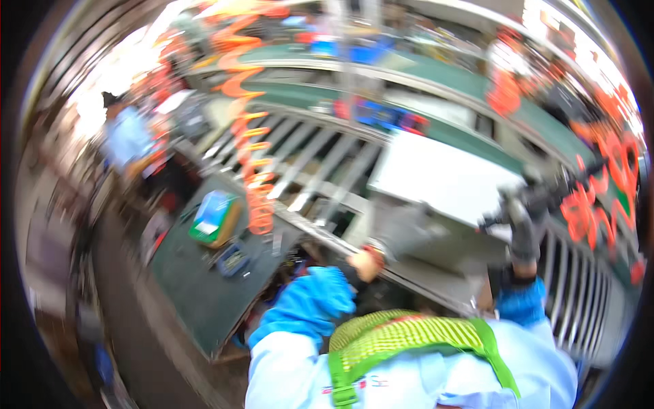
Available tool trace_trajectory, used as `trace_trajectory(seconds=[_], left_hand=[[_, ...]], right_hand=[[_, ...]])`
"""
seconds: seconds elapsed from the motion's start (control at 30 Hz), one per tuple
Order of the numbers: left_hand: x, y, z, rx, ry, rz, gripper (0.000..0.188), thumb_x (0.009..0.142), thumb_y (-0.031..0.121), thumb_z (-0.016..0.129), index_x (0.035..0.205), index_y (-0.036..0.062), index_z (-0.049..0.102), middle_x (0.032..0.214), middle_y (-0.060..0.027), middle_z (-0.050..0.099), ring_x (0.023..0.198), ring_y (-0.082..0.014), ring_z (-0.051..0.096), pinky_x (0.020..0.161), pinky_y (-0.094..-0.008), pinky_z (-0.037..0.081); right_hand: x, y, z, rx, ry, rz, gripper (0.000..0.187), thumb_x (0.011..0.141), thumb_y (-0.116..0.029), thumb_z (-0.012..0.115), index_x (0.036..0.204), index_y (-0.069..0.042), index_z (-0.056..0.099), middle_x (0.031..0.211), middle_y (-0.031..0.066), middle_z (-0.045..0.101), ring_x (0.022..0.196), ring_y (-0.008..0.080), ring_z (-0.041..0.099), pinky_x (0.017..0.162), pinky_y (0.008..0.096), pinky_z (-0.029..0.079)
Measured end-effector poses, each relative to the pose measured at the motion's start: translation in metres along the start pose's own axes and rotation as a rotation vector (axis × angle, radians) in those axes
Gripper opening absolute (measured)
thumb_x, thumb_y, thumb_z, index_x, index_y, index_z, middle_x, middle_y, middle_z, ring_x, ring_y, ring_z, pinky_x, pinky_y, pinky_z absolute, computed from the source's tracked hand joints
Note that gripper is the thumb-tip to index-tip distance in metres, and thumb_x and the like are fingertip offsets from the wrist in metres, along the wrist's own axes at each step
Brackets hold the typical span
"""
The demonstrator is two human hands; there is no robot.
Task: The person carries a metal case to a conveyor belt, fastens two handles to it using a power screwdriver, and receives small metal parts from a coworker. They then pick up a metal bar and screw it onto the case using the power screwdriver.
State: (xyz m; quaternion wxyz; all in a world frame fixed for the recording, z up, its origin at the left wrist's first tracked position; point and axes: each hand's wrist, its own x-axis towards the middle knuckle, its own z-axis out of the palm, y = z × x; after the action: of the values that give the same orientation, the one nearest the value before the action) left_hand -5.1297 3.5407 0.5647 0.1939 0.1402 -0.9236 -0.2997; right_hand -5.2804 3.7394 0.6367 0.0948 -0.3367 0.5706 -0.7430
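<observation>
A large white-topped metal box [443, 174] with grey sides sits on the roller conveyor in front of me. My left hand [412, 230], in a grey glove, is at the left part of the box's near side; motion smears its fingers. At the box's right end, my right hand [523, 232], also gloved, is closed around a long dark hand tool [548, 196]. Blur hides the tool's exact kind. Its thin end points left over the box's right edge.
Orange coiled hoses [251, 150] hang left of the box, with more orange coils [589, 204] at the right. A green-topped side table [197, 286] carries a small yellow-green box [216, 219] and a dark blue device [232, 260]. Another person [129, 140] is at far left.
</observation>
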Motion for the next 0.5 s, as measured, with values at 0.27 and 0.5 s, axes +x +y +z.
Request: trace_trajectory(seconds=[0.27,0.5], left_hand=[[0.091,0.061,0.103,-0.241,-0.292,0.150,0.037,0.085,0.025,0.069,0.116,0.0057,0.060,0.068,-0.0100,0.061,0.061,-0.0179,0.061,0.060,-0.0336,0.049],[0.140,0.143,0.176,-0.257,-0.406,0.511,0.047,0.081,0.031,0.071,0.122,0.0099,0.060,0.082,-0.0156,0.065,0.077,-0.0319,0.065,0.069,-0.0405,0.050]], right_hand=[[0.046,-0.023,-0.148,-0.143,0.239,-0.275,0.058,0.076,0.002,0.065,0.129,0.007,0.044,0.081,0.0051,0.065,0.067,0.0103,0.060,0.062,0.0241,0.049],[0.050,-0.010,-0.183,-0.043,0.291,-0.171,0.051,0.079,-0.001,0.057,0.128,0.005,0.045,0.082,0.0097,0.066,0.070,0.0162,0.064,0.062,0.0295,0.052]])
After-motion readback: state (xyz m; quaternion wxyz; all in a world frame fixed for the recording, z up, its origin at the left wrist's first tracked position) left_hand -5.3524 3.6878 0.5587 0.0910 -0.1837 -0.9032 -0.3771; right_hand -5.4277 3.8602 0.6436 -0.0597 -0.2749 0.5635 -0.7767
